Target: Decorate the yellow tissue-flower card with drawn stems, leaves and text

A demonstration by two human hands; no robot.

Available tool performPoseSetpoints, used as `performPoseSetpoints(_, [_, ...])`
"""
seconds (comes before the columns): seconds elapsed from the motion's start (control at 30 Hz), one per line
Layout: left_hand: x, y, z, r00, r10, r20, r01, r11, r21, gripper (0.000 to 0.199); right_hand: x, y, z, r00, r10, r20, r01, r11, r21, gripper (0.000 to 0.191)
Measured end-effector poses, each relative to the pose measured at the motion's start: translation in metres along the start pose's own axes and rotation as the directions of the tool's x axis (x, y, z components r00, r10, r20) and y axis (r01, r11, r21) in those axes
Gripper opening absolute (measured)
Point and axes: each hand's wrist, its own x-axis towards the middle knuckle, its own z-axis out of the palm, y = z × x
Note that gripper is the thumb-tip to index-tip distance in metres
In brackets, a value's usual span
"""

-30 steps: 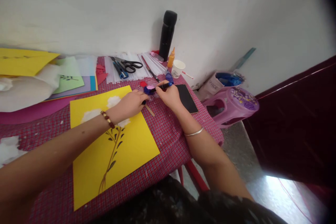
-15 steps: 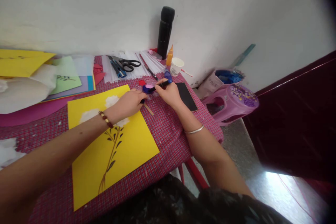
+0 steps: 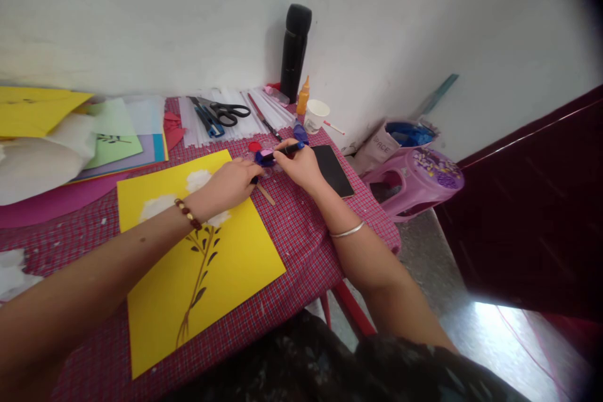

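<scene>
Our right hand (image 3: 304, 168) pinches one pen (image 3: 294, 149) toward the table (image 3: 299, 223)'s far right corner; whether our left hand (image 3: 230, 185) grips anything, we cannot tell. One yellow sheet (image 3: 240, 264) lies near the front edge; one bag (image 3: 378, 146) reads "PACE".

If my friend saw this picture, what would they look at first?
Probably the big yellow sheet on the checked tablecloth, with its painted stem and puffy white blooms. Next might come the tall black bottle standing at the back, near the wall. Then perhaps the right hand, holding a dark pen-like tool beyond the sheet's upper right edge.
</scene>
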Motion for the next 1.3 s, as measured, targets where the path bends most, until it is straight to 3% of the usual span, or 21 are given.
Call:
performPoseSetpoints(0.2, [-0.001, 0.003, 0.000, 1.000, 0.009, -0.024, -0.008, 0.999, 0.036, 0.032, 0.000, -0.002, -0.002, 0.998, 0.031, -0.057, -0.035, 0.997, -0.066, 0.015])
performPoseSetpoints(0.37, [-0.002, 0.004, 0.000, 1.000, 0.007, -0.018, -0.006, 1.000, 0.023, 0.034, -0.001, -0.005, -0.005, 1.000, 0.000, 0.000, 0.000, 0.999, -0.047, 0.015])
performPoseSetpoints(0.53, [-0.001, 0.004, 0.000, 1.000, 0.012, -0.028, -0.011, 1.000, 0.003, 0.035, -0.001, -0.005, -0.007, 0.998, 0.022, -0.056, -0.027, 0.996, -0.085, 0.014])
performPoseSetpoints(0.67, [-0.001, 0.004, 0.000, 1.000, -0.001, -0.020, 0.002, 1.000, 0.017, 0.033, 0.000, -0.004, -0.003, 1.000, -0.009, 0.002, 0.009, 0.999, -0.031, 0.015])
performPoseSetpoints(0.77, [-0.002, 0.004, 0.000, 1.000, 0.003, -0.012, -0.003, 1.000, 0.025, 0.030, 0.001, -0.002, -0.004, 1.000, 0.014, -0.015, -0.014, 1.000, 0.003, 0.015])
performPoseSetpoints(0.87, [-0.003, 0.004, -0.001, 1.000, 0.002, -0.024, -0.002, 1.000, 0.016, 0.033, 0.000, -0.004, -0.009, 0.998, 0.022, -0.061, -0.024, 0.999, -0.040, 0.014])
performPoseSetpoints(1.0, [-0.001, 0.003, 0.000, 1.000, 0.006, -0.025, -0.006, 1.000, 0.015, 0.034, -0.001, -0.008, -0.011, 0.999, 0.006, -0.034, -0.009, 0.995, -0.100, 0.014])
performPoseSetpoints(1.3, [0.002, 0.004, -0.001, 1.000, 0.005, -0.029, -0.004, 1.000, 0.017, 0.034, 0.002, 0.002, 0.003, 1.000, 0.022, -0.007, -0.022, 1.000, 0.017, 0.020])
